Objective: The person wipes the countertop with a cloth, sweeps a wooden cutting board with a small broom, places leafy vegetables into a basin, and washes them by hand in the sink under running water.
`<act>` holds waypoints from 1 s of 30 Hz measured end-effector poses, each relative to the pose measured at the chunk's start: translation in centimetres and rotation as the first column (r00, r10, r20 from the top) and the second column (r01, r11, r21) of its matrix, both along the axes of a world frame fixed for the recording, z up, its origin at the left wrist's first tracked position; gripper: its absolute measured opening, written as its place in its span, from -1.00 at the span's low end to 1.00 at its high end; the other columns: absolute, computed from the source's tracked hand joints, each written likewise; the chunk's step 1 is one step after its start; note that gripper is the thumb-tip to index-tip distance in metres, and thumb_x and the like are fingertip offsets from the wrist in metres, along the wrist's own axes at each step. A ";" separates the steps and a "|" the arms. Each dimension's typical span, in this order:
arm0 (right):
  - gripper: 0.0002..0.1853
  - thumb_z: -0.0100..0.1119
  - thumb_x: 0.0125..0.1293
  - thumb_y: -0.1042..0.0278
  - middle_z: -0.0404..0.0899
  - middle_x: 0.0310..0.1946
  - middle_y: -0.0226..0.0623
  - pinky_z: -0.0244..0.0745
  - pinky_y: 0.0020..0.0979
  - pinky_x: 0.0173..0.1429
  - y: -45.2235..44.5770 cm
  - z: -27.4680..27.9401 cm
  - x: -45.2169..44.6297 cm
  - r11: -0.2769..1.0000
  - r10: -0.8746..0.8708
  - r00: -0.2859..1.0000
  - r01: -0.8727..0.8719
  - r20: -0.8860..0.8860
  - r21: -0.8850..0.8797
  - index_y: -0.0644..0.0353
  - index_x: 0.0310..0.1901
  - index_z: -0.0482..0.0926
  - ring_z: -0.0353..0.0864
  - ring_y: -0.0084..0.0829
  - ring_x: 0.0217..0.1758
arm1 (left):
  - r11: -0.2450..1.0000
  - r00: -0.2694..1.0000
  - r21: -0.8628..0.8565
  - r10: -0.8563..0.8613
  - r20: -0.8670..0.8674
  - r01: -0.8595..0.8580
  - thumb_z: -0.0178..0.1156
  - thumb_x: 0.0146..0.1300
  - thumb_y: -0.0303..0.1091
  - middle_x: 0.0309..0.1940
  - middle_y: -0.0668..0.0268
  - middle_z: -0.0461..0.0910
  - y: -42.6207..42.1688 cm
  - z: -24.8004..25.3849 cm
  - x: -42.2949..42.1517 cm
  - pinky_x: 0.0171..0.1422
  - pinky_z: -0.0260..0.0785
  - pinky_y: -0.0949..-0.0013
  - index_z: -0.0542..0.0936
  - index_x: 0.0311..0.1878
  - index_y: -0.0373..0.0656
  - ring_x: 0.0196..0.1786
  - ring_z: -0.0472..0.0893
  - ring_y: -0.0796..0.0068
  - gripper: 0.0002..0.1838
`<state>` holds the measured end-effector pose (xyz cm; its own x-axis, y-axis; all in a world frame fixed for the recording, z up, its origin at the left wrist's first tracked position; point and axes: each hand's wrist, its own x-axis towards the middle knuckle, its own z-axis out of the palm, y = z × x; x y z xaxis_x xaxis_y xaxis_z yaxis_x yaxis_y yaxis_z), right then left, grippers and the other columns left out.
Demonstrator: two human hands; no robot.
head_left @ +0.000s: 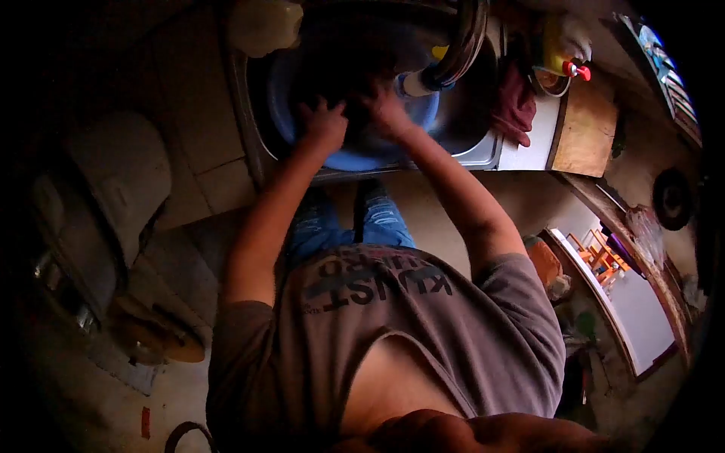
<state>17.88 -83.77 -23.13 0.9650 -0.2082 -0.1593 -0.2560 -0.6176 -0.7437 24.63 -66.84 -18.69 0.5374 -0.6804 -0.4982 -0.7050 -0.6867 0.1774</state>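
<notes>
A blue basin (362,160) sits in the metal sink (483,155), with dark contents whose kind I cannot make out. My left hand (325,127) is at the basin's near left part, fingers spread and pointing into the dark contents. To its right, my right hand (387,113) also reaches into the basin. Shadow hides its fingertips, so whether they close on anything does not show. A white-ended faucet spout (414,84) hangs just beside my right hand, over the basin's right side.
A dark red cloth (515,104) drapes by the sink's right edge. Beyond it are a yellow container with a red tap (577,71) and a wooden board (585,130). A pale rounded object (264,29) stands at the sink's back left corner. A pale chair (121,177) is at left.
</notes>
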 end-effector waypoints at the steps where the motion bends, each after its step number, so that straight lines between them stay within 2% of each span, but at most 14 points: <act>1: -0.56 0.12 0.21 0.15 0.39 0.17 -0.08 0.25 0.01 0.25 0.8 2.3 -1.0 0.938 0.301 0.953 -0.300 -0.024 -0.172 0.06 0.12 0.46 0.33 -0.06 0.27 | 0.992 0.972 0.072 -0.090 -0.219 0.108 0.03 0.23 -0.35 0.28 0.40 0.36 -0.2 0.6 0.1 0.29 -0.11 -0.47 0.63 0.02 0.19 0.35 0.24 0.14 -0.66; 4: -0.57 0.11 0.22 0.26 0.31 0.23 0.00 0.24 0.06 0.30 -0.9 -0.4 -1.8 0.711 0.656 0.742 -0.669 -0.140 -0.218 -0.05 0.16 0.47 0.23 -0.01 0.34 | 0.979 0.931 0.087 -0.148 -0.334 0.186 0.03 0.21 -0.33 0.31 0.45 0.33 1.5 0.3 1.0 0.32 -0.10 -0.43 0.62 0.02 0.21 0.38 0.20 0.05 -0.66; 7: -0.63 0.11 0.24 0.13 0.32 0.24 -0.07 0.29 0.02 0.27 -2.2 2.9 1.0 0.939 0.191 0.922 -0.271 -0.338 -0.210 0.03 0.06 0.55 0.25 -0.05 0.33 | 0.983 0.970 0.055 -0.163 -0.183 0.176 0.03 0.21 -0.31 0.27 0.42 0.37 1.6 1.6 1.5 0.32 -0.10 -0.43 0.62 0.01 0.21 0.38 0.19 0.02 -0.67; 9: -0.65 0.11 0.23 0.14 0.37 0.19 -0.09 0.36 -0.02 0.20 0.4 4.1 -0.6 0.879 0.342 0.918 -0.387 -0.200 -0.278 0.05 0.02 0.56 0.31 -0.06 0.28 | 0.981 0.976 0.065 -0.173 -0.130 0.183 0.01 0.25 -0.29 0.25 0.36 0.40 1.1 1.3 1.5 0.32 -0.13 -0.46 0.62 0.04 0.22 0.37 0.19 0.02 -0.67; 12: -0.65 0.15 0.20 0.13 0.42 0.14 -0.07 0.41 -0.05 0.13 0.8 1.8 -1.0 0.728 0.647 0.763 -0.621 -0.012 -0.291 0.07 -0.02 0.59 0.42 -0.08 0.18 | 0.976 0.772 0.018 -0.160 -0.615 0.217 0.03 0.23 -0.25 0.19 0.33 0.45 0.8 -0.3 1.3 0.37 -0.07 -0.33 0.62 0.04 0.23 0.35 0.22 -0.03 -0.66; 14: -0.60 0.13 0.21 0.09 0.41 0.16 -0.08 0.31 -0.06 0.25 -1.7 3.9 1.0 0.764 0.335 0.601 -0.624 -0.726 -0.164 0.03 0.05 0.56 0.38 -0.10 0.22 | 0.982 0.925 0.177 0.005 -0.381 0.067 0.03 0.21 -0.25 0.13 0.31 0.51 0.6 1.3 2.1 0.40 0.00 -0.17 0.62 0.05 0.17 0.30 0.29 -0.01 -0.65; 15: -0.58 0.14 0.20 0.10 0.43 0.14 -0.10 0.36 -0.09 0.21 -3.2 0.2 -0.1 0.908 0.305 0.916 -0.362 -0.261 -0.209 0.02 0.08 0.54 0.39 -0.14 0.22 | 0.982 0.925 0.176 0.006 -0.381 0.066 0.03 0.21 -0.25 0.13 0.31 0.51 1.1 0.8 1.5 0.40 0.00 -0.17 0.62 0.05 0.17 0.30 0.29 -0.01 -0.65; 18: -0.60 0.13 0.20 0.14 0.48 0.08 -0.12 0.40 -0.13 0.17 -0.9 -4.5 -2.8 0.846 0.236 0.913 -0.362 -0.333 -0.393 0.06 0.07 0.54 0.43 -0.15 0.18 | 0.993 0.993 -0.112 -0.021 0.116 0.034 0.03 0.21 -0.28 -0.05 0.21 0.61 1.9 0.2 0.7 0.37 0.06 -0.13 0.64 -0.01 0.07 0.14 0.45 0.01 -0.68; 20: -0.61 0.13 0.19 0.15 0.47 0.09 -0.11 0.39 -0.14 0.18 0.2 -1.6 -2.9 0.702 0.559 0.764 -0.643 -0.323 -0.305 0.06 0.04 0.55 0.41 -0.15 0.20 | 0.997 0.784 -0.051 -0.079 -0.616 0.061 0.10 0.18 -0.22 -0.14 0.19 0.64 1.6 1.3 1.8 0.34 0.03 -0.24 0.69 -0.12 0.02 0.08 0.49 0.06 -0.74; 21: -0.62 0.14 0.18 0.15 0.46 0.11 -0.10 0.38 -0.13 0.19 0.0 0.6 -1.7 0.598 0.708 0.647 -0.763 -0.285 -0.247 0.06 0.03 0.56 0.40 -0.15 0.21 | 0.997 0.785 -0.050 -0.077 -0.615 0.059 0.10 0.18 -0.22 -0.14 0.19 0.64 1.9 1.4 2.6 0.34 0.03 -0.24 0.69 -0.12 0.02 0.08 0.49 0.06 -0.74; 23: -0.62 0.13 0.17 0.15 0.45 0.11 -0.08 0.37 -0.12 0.19 -1.0 2.8 0.5 0.568 0.736 0.581 -0.809 -0.348 -0.151 0.06 0.01 0.56 0.39 -0.12 0.21 | 0.966 0.956 0.036 -0.247 -0.155 0.256 0.10 0.18 -0.24 -0.17 0.15 0.64 3.0 1.3 3.8 0.30 0.14 -0.18 0.71 -0.23 -0.04 0.08 0.50 0.08 -0.77; 27: -0.61 0.11 0.14 0.16 0.50 0.03 -0.04 0.38 -0.11 0.15 0.0 2.8 0.9 0.718 0.547 0.630 -0.692 -0.550 -0.078 0.07 0.01 0.55 0.44 0.00 0.14 | 0.915 0.910 0.071 -0.403 0.103 0.397 0.11 0.16 -0.26 -0.16 0.16 0.64 3.2 -0.2 2.6 0.24 0.23 -0.12 0.71 -0.29 -0.09 0.12 0.50 0.11 -0.78; 29: -0.60 0.09 0.13 0.17 0.53 -0.02 -0.01 0.39 -0.11 0.13 0.4 2.9 2.6 0.666 0.608 0.486 -0.742 -0.628 0.071 0.08 0.01 0.54 0.46 0.06 0.11 | 0.996 0.738 -0.011 -0.072 -0.671 0.088 0.15 0.14 -0.25 -0.15 0.13 0.63 2.4 -0.3 2.3 0.22 0.25 -0.08 0.70 -0.31 -0.12 0.12 0.50 0.07 -0.79; 30: -0.60 0.09 0.12 0.17 0.54 -0.04 0.00 0.39 -0.11 0.12 0.2 2.9 4.2 0.675 0.601 0.469 -0.731 -0.647 0.097 0.08 0.01 0.53 0.47 0.09 0.09 | 0.996 0.742 -0.011 -0.069 -0.667 0.084 0.15 0.14 -0.25 -0.15 0.13 0.63 2.3 -0.8 2.6 0.22 0.25 -0.08 0.70 -0.31 -0.12 0.12 0.50 0.07 -0.79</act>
<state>22.12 -83.54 -20.20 0.5264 0.3714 -0.7648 -0.0371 -0.8887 -0.4570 27.27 -64.57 -19.44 0.0103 -0.6915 -0.7223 -0.4625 -0.6438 0.6097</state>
